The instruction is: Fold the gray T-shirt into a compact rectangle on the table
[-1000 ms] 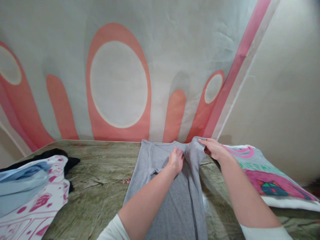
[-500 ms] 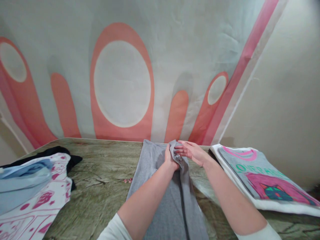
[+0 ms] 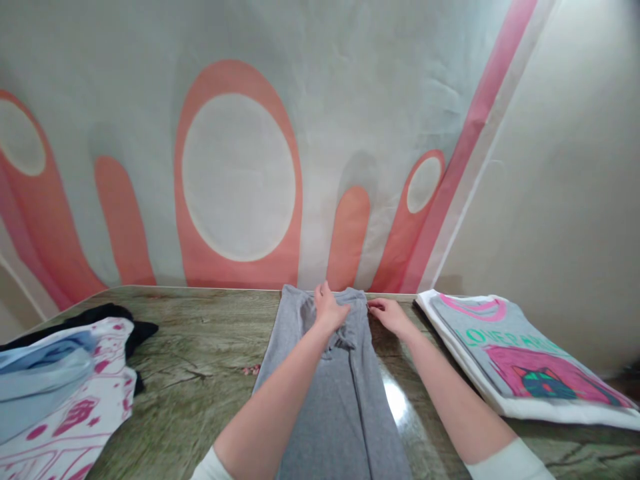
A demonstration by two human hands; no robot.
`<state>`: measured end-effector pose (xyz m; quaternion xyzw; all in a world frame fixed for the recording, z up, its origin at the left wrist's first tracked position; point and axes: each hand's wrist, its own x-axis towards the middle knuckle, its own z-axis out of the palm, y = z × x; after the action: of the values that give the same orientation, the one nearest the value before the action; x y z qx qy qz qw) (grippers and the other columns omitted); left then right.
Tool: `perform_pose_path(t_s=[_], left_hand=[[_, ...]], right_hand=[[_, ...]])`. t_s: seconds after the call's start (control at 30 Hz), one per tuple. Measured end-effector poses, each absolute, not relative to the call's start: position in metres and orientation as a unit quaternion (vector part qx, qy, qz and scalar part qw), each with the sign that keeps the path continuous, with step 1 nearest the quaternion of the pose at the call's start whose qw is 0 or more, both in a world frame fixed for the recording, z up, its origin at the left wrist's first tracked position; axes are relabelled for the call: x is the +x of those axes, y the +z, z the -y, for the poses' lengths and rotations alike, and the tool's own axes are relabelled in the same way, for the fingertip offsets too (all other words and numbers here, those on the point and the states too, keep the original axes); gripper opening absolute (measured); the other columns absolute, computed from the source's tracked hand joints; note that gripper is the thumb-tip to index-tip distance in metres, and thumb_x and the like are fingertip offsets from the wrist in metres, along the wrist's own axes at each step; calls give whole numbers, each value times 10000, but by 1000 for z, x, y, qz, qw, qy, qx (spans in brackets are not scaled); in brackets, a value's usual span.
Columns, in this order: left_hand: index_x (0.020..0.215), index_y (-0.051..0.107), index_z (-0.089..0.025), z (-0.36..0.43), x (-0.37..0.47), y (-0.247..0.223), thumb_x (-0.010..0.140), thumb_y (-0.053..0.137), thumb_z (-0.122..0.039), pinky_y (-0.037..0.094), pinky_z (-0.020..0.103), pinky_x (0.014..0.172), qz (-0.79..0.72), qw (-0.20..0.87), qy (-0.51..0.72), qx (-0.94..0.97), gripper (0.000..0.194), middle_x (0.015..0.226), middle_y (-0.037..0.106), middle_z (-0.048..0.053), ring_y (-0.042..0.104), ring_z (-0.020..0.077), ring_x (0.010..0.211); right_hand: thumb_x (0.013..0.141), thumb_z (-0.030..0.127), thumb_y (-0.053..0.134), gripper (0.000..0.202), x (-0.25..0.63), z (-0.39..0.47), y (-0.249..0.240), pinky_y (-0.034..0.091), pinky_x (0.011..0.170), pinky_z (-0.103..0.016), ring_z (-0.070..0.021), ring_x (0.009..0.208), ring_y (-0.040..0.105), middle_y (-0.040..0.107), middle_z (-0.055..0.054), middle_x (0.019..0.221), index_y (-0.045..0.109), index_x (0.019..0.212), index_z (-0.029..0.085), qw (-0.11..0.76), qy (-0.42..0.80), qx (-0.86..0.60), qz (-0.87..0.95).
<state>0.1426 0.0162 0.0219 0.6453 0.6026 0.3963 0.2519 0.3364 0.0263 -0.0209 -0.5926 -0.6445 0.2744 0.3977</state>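
Note:
A grey knit garment [image 3: 320, 407] lies lengthwise in front of me, its far end close to the table's back edge. A long fold line runs down its right part, and the cloth is bunched near the top. My left hand [image 3: 329, 312] rests on that upper part, fingers stretched forward and thumb out to the right. At the garment's upper right edge, my right hand [image 3: 393, 316] has its fingertips pinched together on the cloth's border.
To the right sits a neat stack of folded shirts [image 3: 505, 347], a grey one with pink collar and cat print on top. Loose white, blue and black clothes [image 3: 65, 380] lie at left on the wood-patterned table [image 3: 200, 407]. A printed backdrop [image 3: 320, 133] rises behind.
The raised flap of grey cloth now lies flatter. My left hand has let go of it and spread over the fabric; my right hand has moved to the right edge and closed there.

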Motion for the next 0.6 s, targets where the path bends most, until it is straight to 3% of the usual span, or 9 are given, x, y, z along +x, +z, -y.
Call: perform_pose_path(t_s=[0.13, 0.23, 0.33, 0.43, 0.53, 0.6], left_hand=[[1244, 424, -103, -13, 136, 17, 596, 694, -393, 278, 367, 1026, -602, 197, 302, 712, 760, 1382, 303, 200, 308, 329, 1277], [1273, 388, -78, -13, 133, 18, 576, 681, -193, 317, 334, 994, -615, 206, 292, 703, 765, 1383, 291, 220, 355, 317, 1252], [1273, 381, -61, -18, 129, 23, 545, 639, -54, 339, 290, 967, -608, 304, 350, 645, 772, 1331, 379, 221, 423, 280, 1207], [1255, 392, -98, -25, 130, 27, 598, 628, -96, 417, 297, 863, -582, 419, 410, 564, 698, 1161, 554, 164, 558, 254, 1039], [1244, 383, -104, -31, 131, 24, 658, 597, -140, 457, 289, 756, -581, 444, 416, 541, 625, 1019, 618, 132, 614, 230, 891], [1221, 399, -125, -33, 129, 20, 643, 598, -112, 448, 273, 770, -586, 433, 422, 540, 611, 1036, 608, 124, 600, 222, 921]], right_hand=[[706, 201, 553, 250, 337, -28, -27, 473, 800, -321, -194, 840, 635, 695, -70, 933, 679, 919, 168, 395, 237, -599, 655], [715, 212, 556, 265, 335, -27, -28, 472, 809, -323, -189, 831, 638, 693, -70, 943, 670, 951, 169, 392, 220, -601, 661], [725, 209, 557, 256, 334, -25, -28, 473, 807, -313, -183, 831, 638, 694, -69, 935, 668, 952, 171, 392, 208, -606, 660], [739, 205, 546, 244, 335, -25, -28, 477, 792, -312, -183, 824, 637, 691, -76, 933, 660, 951, 161, 395, 197, -619, 650], [751, 198, 527, 263, 336, -26, -31, 474, 793, -327, -188, 835, 633, 679, -97, 961, 637, 982, 135, 398, 184, -635, 636], [750, 180, 520, 275, 335, -27, -32, 465, 813, -332, -187, 859, 628, 673, -103, 975, 624, 1000, 128, 399, 174, -643, 630]])
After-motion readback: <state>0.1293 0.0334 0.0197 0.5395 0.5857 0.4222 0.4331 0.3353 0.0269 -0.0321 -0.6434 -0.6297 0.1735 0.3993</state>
